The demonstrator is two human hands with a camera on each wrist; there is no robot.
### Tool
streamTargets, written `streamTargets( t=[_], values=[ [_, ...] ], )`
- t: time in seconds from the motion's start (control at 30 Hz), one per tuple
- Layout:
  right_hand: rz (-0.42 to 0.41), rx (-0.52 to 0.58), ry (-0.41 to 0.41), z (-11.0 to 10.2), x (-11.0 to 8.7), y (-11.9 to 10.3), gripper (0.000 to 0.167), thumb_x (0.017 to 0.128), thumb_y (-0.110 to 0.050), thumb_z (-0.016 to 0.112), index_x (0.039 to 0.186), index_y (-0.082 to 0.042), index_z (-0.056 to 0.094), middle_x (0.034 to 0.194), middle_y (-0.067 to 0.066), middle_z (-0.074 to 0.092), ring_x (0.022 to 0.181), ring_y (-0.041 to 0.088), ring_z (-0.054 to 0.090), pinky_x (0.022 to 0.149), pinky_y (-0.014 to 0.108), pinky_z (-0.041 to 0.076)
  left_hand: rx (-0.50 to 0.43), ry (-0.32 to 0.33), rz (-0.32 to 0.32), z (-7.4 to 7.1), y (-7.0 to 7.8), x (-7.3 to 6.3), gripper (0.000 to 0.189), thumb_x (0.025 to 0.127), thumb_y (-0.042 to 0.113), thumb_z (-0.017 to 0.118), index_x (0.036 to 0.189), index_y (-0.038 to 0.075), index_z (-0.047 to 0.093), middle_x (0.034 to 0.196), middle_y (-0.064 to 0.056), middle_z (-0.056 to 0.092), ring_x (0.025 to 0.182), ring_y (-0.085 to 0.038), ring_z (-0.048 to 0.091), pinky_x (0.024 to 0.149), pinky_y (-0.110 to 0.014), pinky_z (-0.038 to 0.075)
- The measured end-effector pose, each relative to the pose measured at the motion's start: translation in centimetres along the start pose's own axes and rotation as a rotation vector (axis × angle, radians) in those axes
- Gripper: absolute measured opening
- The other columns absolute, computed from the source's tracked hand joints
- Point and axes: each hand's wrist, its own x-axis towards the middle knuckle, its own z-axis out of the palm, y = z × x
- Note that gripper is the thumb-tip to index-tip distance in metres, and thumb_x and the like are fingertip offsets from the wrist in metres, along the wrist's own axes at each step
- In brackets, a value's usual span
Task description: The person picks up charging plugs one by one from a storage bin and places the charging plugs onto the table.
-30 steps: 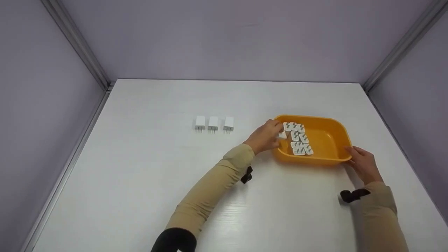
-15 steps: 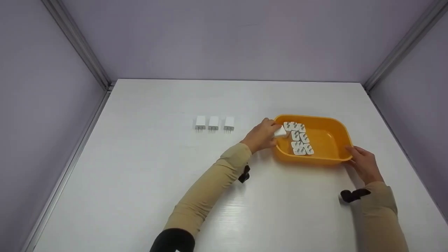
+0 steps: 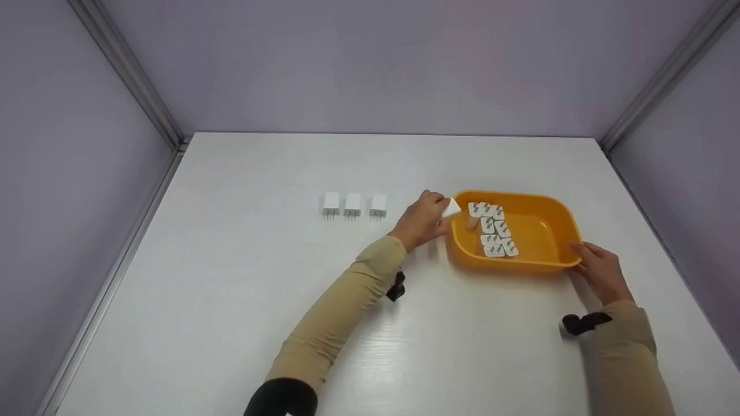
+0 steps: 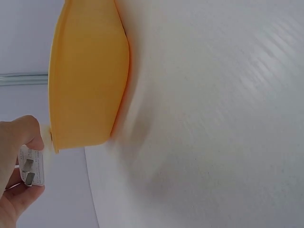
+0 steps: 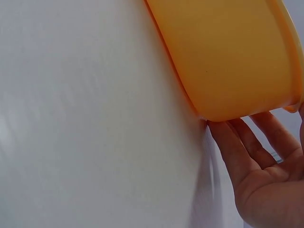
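Observation:
My left hand (image 3: 424, 221) pinches a white plug-in charger (image 3: 451, 208) above the left rim of an orange plastic basin (image 3: 540, 263). In the left wrist view the metal prongs of that charger (image 4: 32, 166) show between thumb and fingers. Inside the basin, several white chargers (image 3: 495, 228) lie grouped on the left side with prongs up. My right hand (image 3: 601, 270) grips the basin's right end, thumb over the rim. Its fingers (image 5: 235, 147) press the outer wall from below in the right wrist view.
Three white chargers, the middle one (image 3: 352, 204) among them, lie in a row on the white table (image 3: 231, 277), left of the basin, prongs toward me. Lilac wall panels (image 3: 370, 69) enclose the table at the back and sides.
My left hand has lifted the charger from inside the basin and carried it left and away from me, to the basin's left rim. The right hand and basin stay in place.

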Motion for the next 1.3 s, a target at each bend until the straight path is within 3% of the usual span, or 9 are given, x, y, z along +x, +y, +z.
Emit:
streamTargets(
  t=[0.13,0.27,0.37,0.5,0.73,0.87,0.97,1.17,1.3],
  values=[
    [-0.010,-0.030,0.009,0.1,0.0,-0.1,0.085,0.092,-0.054,0.053,0.151,-0.001,0.023,0.147,0.013,0.036,0.099,-0.004,0.050,0.078,0.005,0.052,-0.001,0.041,-0.042,0.1,-0.9,-0.3,0.042,0.089,0.014,0.060,0.130,0.003,0.058,0.126,-0.011,0.063,0.114,-0.022,0.058,0.099,-0.024,0.052],
    [-0.020,0.017,0.015,0.1,-0.1,-0.2,0.085,0.091,-0.051,0.056,0.150,0.000,0.024,0.124,-0.003,0.051,0.094,-0.006,0.054,0.077,0.006,0.053,-0.026,0.098,-0.080,0.4,-2.1,-0.9,0.042,0.087,0.011,0.060,0.128,0.000,0.059,0.125,-0.013,0.063,0.113,-0.024,0.059,0.096,-0.026,0.054],
    [-0.030,0.050,0.009,0.1,-0.1,-0.2,0.085,0.091,-0.048,0.058,0.150,0.002,0.024,0.108,-0.017,0.050,0.091,-0.008,0.055,0.077,0.007,0.053,-0.048,0.143,-0.116,0.6,-3.1,-1.6,0.040,0.087,0.009,0.062,0.126,-0.001,0.060,0.121,-0.014,0.063,0.111,-0.026,0.059,0.093,-0.027,0.056],
    [-0.015,-0.016,-0.005,-0.2,0.0,-0.4,0.087,0.091,-0.051,0.056,0.151,0.002,0.022,0.107,-0.018,0.048,0.089,-0.010,0.054,0.077,0.007,0.053,-0.057,0.192,-0.161,0.7,-4.7,-2.4,0.037,0.086,0.006,0.063,0.122,-0.003,0.062,0.116,-0.016,0.064,0.107,-0.028,0.060,0.089,-0.030,0.057],
    [-0.027,-0.227,0.002,-0.6,-0.4,-1.8,0.082,0.093,-0.052,0.052,0.150,0.002,0.026,0.118,-0.009,0.050,0.089,-0.010,0.053,0.079,0.007,0.053,-0.078,0.241,-0.254,0.4,-7.5,-3.9,0.035,0.086,0.004,0.062,0.119,-0.007,0.063,0.115,-0.020,0.064,0.107,-0.031,0.060,0.089,-0.034,0.057],
    [-0.031,-0.279,0.005,-0.6,-0.7,-2.2,0.079,0.095,-0.051,0.049,0.149,0.002,0.027,0.140,0.016,0.045,0.097,-0.004,0.052,0.077,0.006,0.052,-0.107,0.221,-0.312,-0.1,-9.0,-4.8,0.039,0.087,0.007,0.065,0.122,-0.009,0.061,0.118,-0.022,0.063,0.111,-0.034,0.059,0.092,-0.036,0.056],
    [-0.045,-0.293,-0.038,-1.0,-0.5,-1.9,0.078,0.096,-0.051,0.045,0.149,0.003,0.026,0.145,0.017,0.040,0.097,-0.006,0.052,0.079,0.006,0.052,-0.117,0.206,-0.367,-0.5,-10.1,-5.5,0.041,0.087,0.008,0.066,0.123,-0.009,0.059,0.120,-0.023,0.062,0.113,-0.035,0.058,0.094,-0.037,0.055],
    [-0.090,-0.278,-0.089,-1.8,-0.2,-1.3,0.083,0.094,-0.053,0.049,0.148,0.005,0.028,0.104,-0.024,0.052,0.088,-0.015,0.054,0.080,0.007,0.053,-0.120,0.233,-0.446,-0.8,-11.8,-6.8,0.039,0.086,0.003,0.062,0.123,-0.010,0.060,0.120,-0.024,0.062,0.113,-0.037,0.057,0.093,-0.039,0.055],
    [-0.119,-0.196,-0.115,-2.0,-0.4,-1.3,0.082,0.094,-0.048,0.053,0.147,0.009,0.027,0.097,-0.030,0.055,0.090,-0.013,0.057,0.079,0.007,0.053,-0.134,0.247,-0.471,-0.9,-12.4,-7.2,0.041,0.085,0.005,0.066,0.123,-0.010,0.059,0.121,-0.025,0.061,0.114,-0.037,0.056,0.094,-0.038,0.055]
  ],
)
